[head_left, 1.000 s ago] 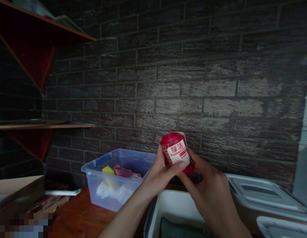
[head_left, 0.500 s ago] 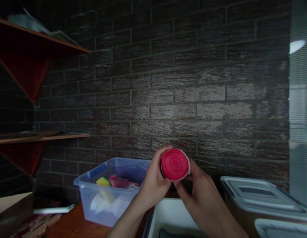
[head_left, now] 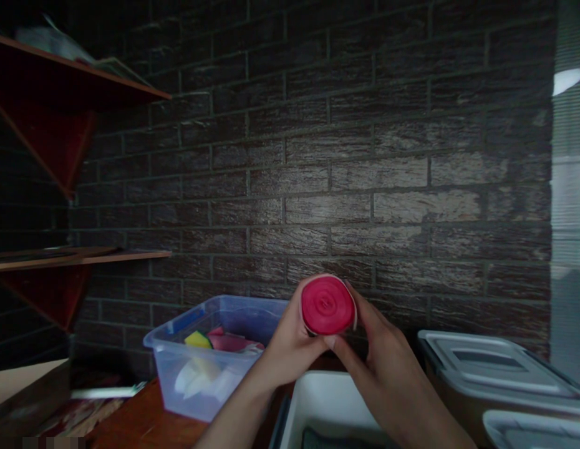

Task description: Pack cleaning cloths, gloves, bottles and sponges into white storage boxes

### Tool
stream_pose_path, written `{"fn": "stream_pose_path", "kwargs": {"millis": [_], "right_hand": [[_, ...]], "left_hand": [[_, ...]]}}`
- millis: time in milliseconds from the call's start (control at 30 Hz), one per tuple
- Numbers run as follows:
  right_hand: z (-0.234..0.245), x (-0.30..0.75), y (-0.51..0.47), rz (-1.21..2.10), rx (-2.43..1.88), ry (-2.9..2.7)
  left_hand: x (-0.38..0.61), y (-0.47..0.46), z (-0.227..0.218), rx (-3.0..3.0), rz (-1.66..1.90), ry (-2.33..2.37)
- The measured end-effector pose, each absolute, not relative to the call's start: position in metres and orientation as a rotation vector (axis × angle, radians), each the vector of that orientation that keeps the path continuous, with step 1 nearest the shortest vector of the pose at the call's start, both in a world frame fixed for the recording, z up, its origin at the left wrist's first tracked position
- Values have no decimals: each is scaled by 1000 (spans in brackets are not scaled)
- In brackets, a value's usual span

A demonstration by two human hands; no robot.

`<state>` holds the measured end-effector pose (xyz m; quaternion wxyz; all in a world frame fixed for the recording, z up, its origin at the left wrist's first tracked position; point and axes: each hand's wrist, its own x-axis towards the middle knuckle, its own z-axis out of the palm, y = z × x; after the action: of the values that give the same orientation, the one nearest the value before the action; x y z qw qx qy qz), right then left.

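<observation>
A red roll of plastic bags (head_left: 328,304) is held up in front of the dark brick wall, its round coiled end turned toward me. My left hand (head_left: 290,346) grips its left side, thumb under the roll. On the right, my right hand (head_left: 381,368) wraps the roll's other side with fingers curled behind it. Both hands hover above an open white bin (head_left: 318,405).
A clear plastic tub (head_left: 178,368) with sponges and cloths sits on the wooden table (head_left: 140,424) to the left. Grey lidded boxes (head_left: 486,368) stand at the right. Two wooden shelves (head_left: 84,252) hang on the left wall. A cardboard box (head_left: 23,390) is at the lower left.
The roll has been turned from showing its white label to showing its red end. Since half a second ago it has barely moved.
</observation>
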<state>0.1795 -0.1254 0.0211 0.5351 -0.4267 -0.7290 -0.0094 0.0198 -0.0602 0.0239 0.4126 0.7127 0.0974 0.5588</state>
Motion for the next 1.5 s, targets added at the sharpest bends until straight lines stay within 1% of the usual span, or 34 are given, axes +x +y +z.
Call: {"fn": "stream_pose_path", "kwargs": {"millis": [67, 167, 367, 567, 900, 1133, 1233, 1367, 1500], "right_hand": [[21, 179, -129, 19, -1026, -1718], [20, 178, -132, 103, -1009, -1701], [19, 176, -127, 128, -964, -1743], [22, 176, -123, 65, -972, -1768], [24, 179, -125, -63, -1147, -1682], [26, 179, -128, -48, -1146, -1685], [29, 177, -131, 19, -1122, -1685], [30, 175, -136, 127, -1091, -1669], [28, 175, -137, 123, -1029, -1622]], "left_hand": [[18, -57, 22, 1520, 1263, 289], [16, -51, 24, 1167, 1162, 317], [11, -45, 33, 918, 911, 186], [10, -45, 35, 875, 810, 161], [12, -52, 33, 970, 723, 160], [10, -48, 32, 934, 679, 126], [8, -43, 32, 877, 666, 86], [5, -38, 32, 805, 746, 60], [5, -39, 34, 798, 824, 98]]}}
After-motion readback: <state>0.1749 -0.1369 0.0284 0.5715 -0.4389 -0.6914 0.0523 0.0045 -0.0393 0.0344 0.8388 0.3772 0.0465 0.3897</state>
